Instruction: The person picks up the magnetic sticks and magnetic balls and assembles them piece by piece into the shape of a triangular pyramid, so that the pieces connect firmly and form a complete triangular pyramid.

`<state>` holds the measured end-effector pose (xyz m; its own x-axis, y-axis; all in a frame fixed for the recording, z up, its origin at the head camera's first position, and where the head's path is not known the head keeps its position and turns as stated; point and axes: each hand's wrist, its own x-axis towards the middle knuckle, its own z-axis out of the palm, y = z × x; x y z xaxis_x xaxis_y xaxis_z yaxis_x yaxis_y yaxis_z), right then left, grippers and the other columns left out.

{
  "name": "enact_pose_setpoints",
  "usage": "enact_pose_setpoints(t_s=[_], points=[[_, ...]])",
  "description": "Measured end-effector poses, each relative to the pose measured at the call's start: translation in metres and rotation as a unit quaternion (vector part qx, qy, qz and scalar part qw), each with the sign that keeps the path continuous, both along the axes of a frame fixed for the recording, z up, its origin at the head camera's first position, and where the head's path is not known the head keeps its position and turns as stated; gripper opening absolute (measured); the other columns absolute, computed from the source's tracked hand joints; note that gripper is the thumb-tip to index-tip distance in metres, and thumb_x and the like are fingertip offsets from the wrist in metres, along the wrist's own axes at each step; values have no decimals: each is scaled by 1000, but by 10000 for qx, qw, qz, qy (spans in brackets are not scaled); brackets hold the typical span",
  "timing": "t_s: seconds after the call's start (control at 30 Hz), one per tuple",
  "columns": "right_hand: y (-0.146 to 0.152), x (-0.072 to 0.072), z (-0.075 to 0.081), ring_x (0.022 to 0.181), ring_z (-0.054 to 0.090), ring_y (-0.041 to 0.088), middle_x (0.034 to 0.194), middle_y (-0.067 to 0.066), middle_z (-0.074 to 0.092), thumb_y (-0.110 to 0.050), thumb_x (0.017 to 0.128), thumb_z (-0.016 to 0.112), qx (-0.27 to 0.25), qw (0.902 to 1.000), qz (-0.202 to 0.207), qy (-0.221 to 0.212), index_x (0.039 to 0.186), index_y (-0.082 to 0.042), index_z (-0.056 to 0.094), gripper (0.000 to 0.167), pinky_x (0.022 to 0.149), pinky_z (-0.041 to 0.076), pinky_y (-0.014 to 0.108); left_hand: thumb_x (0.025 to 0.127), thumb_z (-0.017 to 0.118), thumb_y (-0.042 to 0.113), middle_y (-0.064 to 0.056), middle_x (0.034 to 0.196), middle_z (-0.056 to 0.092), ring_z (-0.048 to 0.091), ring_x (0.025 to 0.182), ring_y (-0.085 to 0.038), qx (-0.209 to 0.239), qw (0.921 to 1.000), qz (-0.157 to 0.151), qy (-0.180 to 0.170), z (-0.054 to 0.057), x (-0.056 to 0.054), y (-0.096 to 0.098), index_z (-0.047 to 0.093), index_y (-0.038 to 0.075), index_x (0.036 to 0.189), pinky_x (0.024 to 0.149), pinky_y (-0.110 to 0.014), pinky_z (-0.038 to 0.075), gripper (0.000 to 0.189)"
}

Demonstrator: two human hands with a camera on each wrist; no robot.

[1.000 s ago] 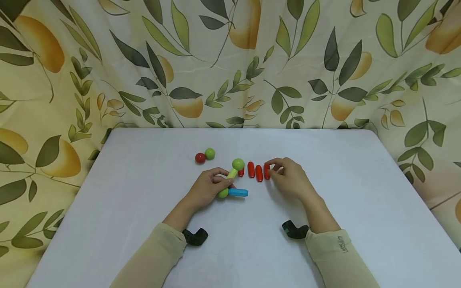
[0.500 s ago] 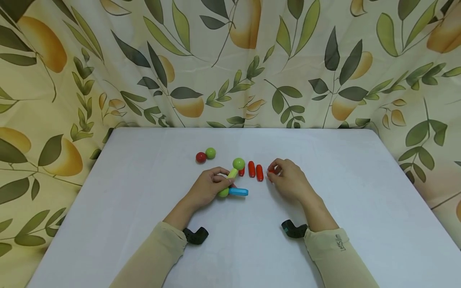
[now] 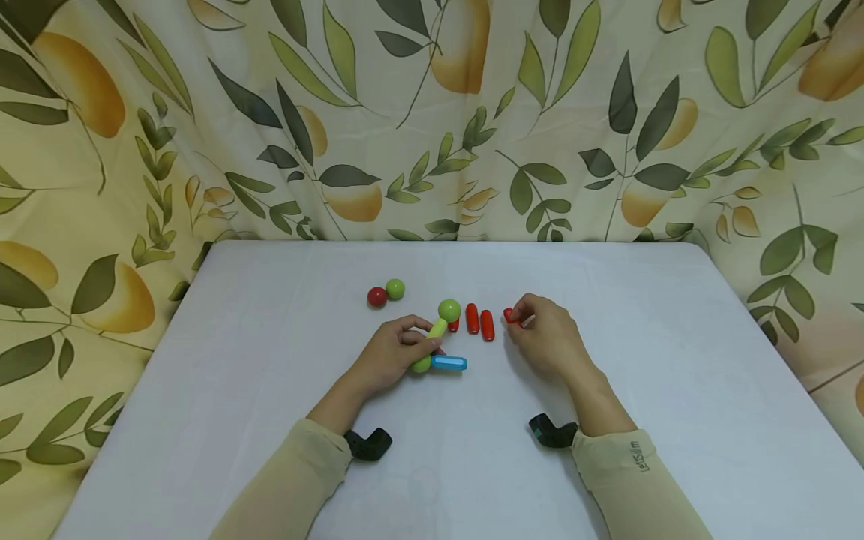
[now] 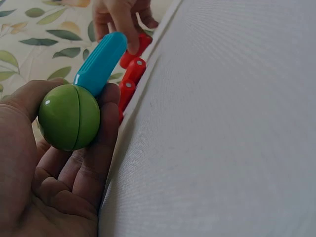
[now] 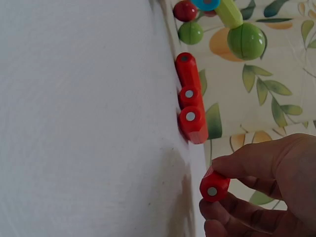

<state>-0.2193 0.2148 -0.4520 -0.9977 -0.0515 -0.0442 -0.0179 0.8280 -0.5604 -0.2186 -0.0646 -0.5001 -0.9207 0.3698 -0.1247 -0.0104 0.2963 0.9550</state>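
My left hand (image 3: pixel 391 349) grips a joined piece made of magnetic sticks and balls. Its lower green ball (image 4: pixel 70 117) sits between thumb and fingers. From that ball a blue stick (image 3: pixel 448 363) points right, while a yellow-green stick (image 3: pixel 437 328) leads up to a second green ball (image 3: pixel 448 310). My right hand (image 3: pixel 545 334) pinches a red magnetic stick (image 5: pixel 213 186) between thumb and fingers, its silver end dot showing in the right wrist view. Between the hands lie two red sticks (image 3: pixel 487 325), side by side; a further red stick (image 3: pixel 454 325) is partly hidden behind the upper green ball.
Farther back on the white table (image 3: pixel 270 337), a loose red ball (image 3: pixel 377 297) and a loose green ball (image 3: pixel 394 289) lie close together. A patterned curtain (image 3: pixel 432 135) hangs behind the table's far edge.
The red stick at the right of the row, lying upright in view beneath my right fingertips before, is now pinched and turned, away from the others. My left hand stays nearly still.
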Motion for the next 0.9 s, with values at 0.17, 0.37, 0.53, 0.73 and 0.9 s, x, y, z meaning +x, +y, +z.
enact_pose_setpoints(t_s=[0.17, 0.37, 0.53, 0.73, 0.9], points=[[-2, 1, 5, 93, 65, 26, 110, 9, 70, -18, 96, 67, -295, 9994, -143, 86, 100, -14, 65, 5, 75, 47, 33, 98, 73, 30, 5, 95, 81, 66, 96, -17, -56, 10000, -47, 21, 2, -1, 1, 67, 20, 115, 88, -33, 47, 21], [-7, 3, 13, 101, 66, 27, 112, 10, 70, -18, 96, 71, -762, 9968, 57, 222, 105, -13, 65, 12, 78, 48, 33, 98, 73, 28, 5, 95, 81, 66, 97, -16, -39, 10000, -31, -32, 1, 0, 0, 67, 20, 115, 89, -33, 47, 20], [-14, 5, 16, 102, 68, 28, 115, 10, 70, -16, 95, 74, -1138, 9928, 279, 242, 115, -11, 64, 24, 79, 53, 32, 97, 73, 29, 4, 95, 81, 66, 95, -16, 25, 10000, -17, -28, 1, 0, 0, 67, 20, 115, 87, -32, 47, 20], [-23, 8, 17, 105, 69, 26, 120, 10, 72, -18, 95, 75, -1058, 9929, 549, 54, 132, -12, 67, 38, 84, 54, 32, 98, 73, 30, 5, 96, 81, 67, 96, -15, 15, 10000, -27, -46, -1, 0, 0, 67, 20, 115, 90, -34, 46, 21], [-27, 12, 18, 107, 68, 28, 123, 10, 72, -18, 95, 75, -1057, 9922, 664, -64, 132, -11, 69, 38, 84, 54, 33, 98, 73, 30, 5, 96, 81, 68, 96, -16, 35, 9999, -90, -37, -2, -2, -1, 66, 20, 116, 91, -34, 45, 22]])
